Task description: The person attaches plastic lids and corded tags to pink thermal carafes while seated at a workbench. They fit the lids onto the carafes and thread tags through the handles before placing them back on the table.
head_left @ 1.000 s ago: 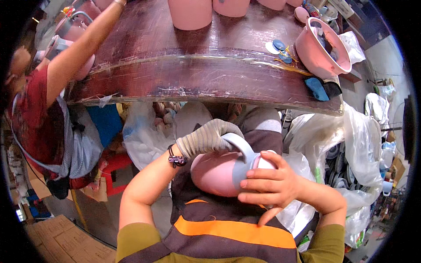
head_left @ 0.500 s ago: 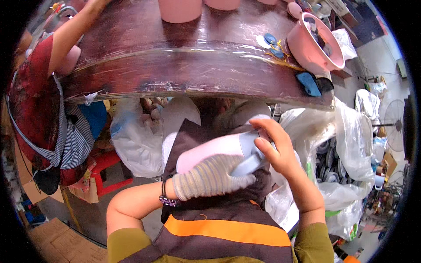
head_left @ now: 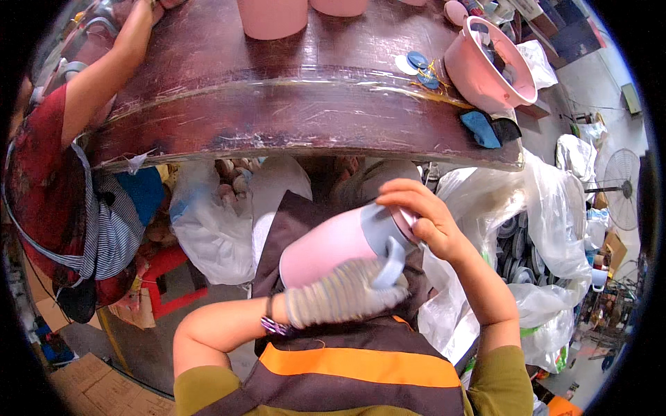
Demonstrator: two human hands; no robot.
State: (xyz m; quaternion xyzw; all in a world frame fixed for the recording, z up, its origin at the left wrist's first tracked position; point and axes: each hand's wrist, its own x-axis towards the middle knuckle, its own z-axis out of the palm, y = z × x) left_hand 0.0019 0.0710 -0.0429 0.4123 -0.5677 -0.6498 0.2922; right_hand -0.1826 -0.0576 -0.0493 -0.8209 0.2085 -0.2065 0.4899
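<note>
A pink jug [head_left: 326,251] with a grey collar and grey handle [head_left: 392,263] lies tilted over my lap, its top end toward the right. My left hand [head_left: 347,295], in a striped knit glove, is closed around the handle and lies along the jug's near side. My bare right hand [head_left: 420,211] is wrapped over the pink lid [head_left: 404,220] at the top end, thumb on the near side and fingers on the far side. The glove hides part of the handle and the jug's lower side.
Ahead is a worn dark red table [head_left: 312,125] with pink containers [head_left: 272,17], a pink tub [head_left: 479,66] and blue discs [head_left: 417,59]. A plastic bag of grey parts [head_left: 520,249] stands at right. A co-worker's arm [head_left: 104,83] reaches in at left beside a red stool [head_left: 173,277].
The jug has turned about its length, bringing its handle more upright. My right hand has shifted slightly left and closed over the top end, where the pink lid now shows.
</note>
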